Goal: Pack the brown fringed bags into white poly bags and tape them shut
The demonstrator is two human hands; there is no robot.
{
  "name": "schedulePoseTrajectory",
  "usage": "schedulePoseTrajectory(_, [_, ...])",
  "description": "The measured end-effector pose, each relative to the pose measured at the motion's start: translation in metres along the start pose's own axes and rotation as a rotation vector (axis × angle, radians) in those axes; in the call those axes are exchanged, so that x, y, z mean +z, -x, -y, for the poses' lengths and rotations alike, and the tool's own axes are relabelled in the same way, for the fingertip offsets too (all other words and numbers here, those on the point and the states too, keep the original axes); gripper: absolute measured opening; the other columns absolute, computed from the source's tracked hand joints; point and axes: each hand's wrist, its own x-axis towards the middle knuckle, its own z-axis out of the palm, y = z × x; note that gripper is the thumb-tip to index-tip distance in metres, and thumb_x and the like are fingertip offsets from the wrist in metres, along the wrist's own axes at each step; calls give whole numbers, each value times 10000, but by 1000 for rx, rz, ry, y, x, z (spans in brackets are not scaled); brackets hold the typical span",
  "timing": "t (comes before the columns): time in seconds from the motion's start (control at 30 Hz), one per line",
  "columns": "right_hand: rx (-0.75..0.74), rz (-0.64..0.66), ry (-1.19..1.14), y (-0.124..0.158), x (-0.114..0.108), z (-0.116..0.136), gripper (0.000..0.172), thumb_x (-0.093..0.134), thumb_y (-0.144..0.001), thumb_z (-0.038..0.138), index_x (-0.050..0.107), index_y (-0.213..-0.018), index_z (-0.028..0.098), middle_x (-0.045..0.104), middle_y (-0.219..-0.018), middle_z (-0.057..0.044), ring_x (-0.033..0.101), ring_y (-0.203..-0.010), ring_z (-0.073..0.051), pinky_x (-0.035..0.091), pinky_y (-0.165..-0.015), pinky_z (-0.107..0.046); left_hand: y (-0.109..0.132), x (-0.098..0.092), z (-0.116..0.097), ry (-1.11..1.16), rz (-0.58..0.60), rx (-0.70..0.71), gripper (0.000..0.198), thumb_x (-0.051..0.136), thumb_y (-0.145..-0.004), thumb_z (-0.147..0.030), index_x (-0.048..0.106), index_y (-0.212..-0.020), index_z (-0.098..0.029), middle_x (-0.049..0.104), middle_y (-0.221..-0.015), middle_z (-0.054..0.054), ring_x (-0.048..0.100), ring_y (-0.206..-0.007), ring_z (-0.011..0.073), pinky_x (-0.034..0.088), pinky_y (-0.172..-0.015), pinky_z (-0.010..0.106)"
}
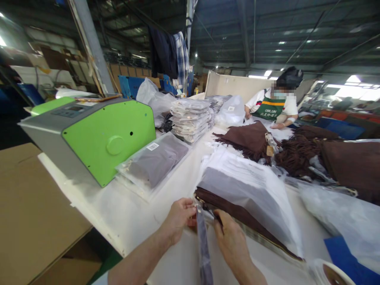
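A brown bag with a zipper along its near edge lies on the table, partly inside a translucent plastic sleeve. From its left corner, near a small metal fitting, a strap wrapped in clear plastic hangs toward me. My left hand is closed in a pinch on the strap's upper end, beside that corner. My right hand is to the right of the strap, its fingers curled at the bag's near edge. Its fingertips are partly hidden, so the exact grip is unclear.
A green and grey machine stands at left, beside a packed bag with a barcode label. Stacked packed bags rise behind. Brown fringed bags and loose plastic lie at right. A co-worker works across the table.
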Motion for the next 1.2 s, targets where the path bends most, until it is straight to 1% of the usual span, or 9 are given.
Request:
schedulePoseTrajectory(0.13, [28, 203, -231, -1, -9, 8, 349, 328, -871, 367, 568, -1045, 183, 656, -1009, -72, 612, -919, -178, 444, -793, -285, 12, 22, 4, 117, 92, 14, 236, 445, -689, -66, 523, -904, -126, 623, -824, 55, 614, -714, 134, 508, -694, 292])
schedulePoseTrajectory(0.23, [-31, 247, -271, -2, -6, 6, 388, 445, -803, 316, 504, -1159, 172, 624, -1106, -84, 584, -1007, -188, 423, -854, -302, 15, 24, 12, -48, 123, 93, 336, 393, -673, -35, 552, -948, -143, 625, -882, 67, 612, -781, 156, 496, -736, 312])
schedulePoseTrajectory(0.4, [-94, 285, -151, -11, -15, 2, 315, 368, -801, 226, 562, -1040, 161, 658, -969, -85, 603, -910, -205, 420, -783, -311, 8, -2, 25, -927, -298, 433, 322, 501, -702, -108, 560, -1017, -143, 549, -1045, 106, 497, -1022, 255, 389, -914, 424])
schedulePoseTrajectory(0.53, [-46, 370, -123, -17, -25, 5, 293, 381, -803, 268, 566, -1003, 161, 639, -746, -36, 586, -690, -184, 399, -643, -280, 0, -6, 22, -1225, -355, 344, 251, 569, -735, -248, 571, -966, -151, 541, -1024, 92, 484, -1002, 271, 373, -871, 418])
schedulePoseTrajectory(0.63, [-24, 380, -111, -16, -25, 5, 304, 371, -805, 281, 559, -1013, 163, 612, -699, -18, 558, -636, -173, 382, -624, -276, -7, -3, 13, -1206, -338, 253, 142, 562, -746, -234, 590, -863, -160, 550, -1011, 86, 482, -1025, 270, 343, -876, 411])
schedulePoseTrajectory(0.73, [-47, 357, -114, -14, -21, 0, 283, 372, -797, 275, 565, -976, 172, 635, -801, -41, 577, -742, -183, 387, -689, -281, -13, -6, 3, -1123, -308, 180, 45, 535, -720, -129, 557, -687, -151, 576, -950, 93, 518, -991, 267, 357, -838, 393])
schedulePoseTrajectory(0.97, [-18, 308, -111, -11, -7, -11, 314, 381, -785, 293, 573, -991, 155, 642, -962, -102, 579, -892, -232, 379, -772, -317, -16, -30, -34, -676, -120, -17, 134, 492, -695, -94, 416, -621, -175, 622, -636, 12, 612, -607, 137, 394, -526, 227])
schedulePoseTrajectory(1.07, [10, 294, -125, -10, -5, -12, 316, 386, -778, 301, 580, -984, 158, 646, -946, -101, 582, -876, -241, 385, -756, -323, -14, -23, -48, -521, -52, -47, 98, 484, -746, -161, 417, -675, -176, 636, -625, 21, 608, -530, 124, 359, -456, 208])
schedulePoseTrajectory(1.2, [23, 280, -152, -9, -4, -13, 308, 405, -768, 288, 588, -989, 177, 655, -934, -72, 585, -862, -217, 394, -741, -294, -15, 5, -48, -447, -21, 7, 70, 500, -755, -167, 462, -814, -173, 649, -649, 10, 629, -549, 123, 364, -454, 193])
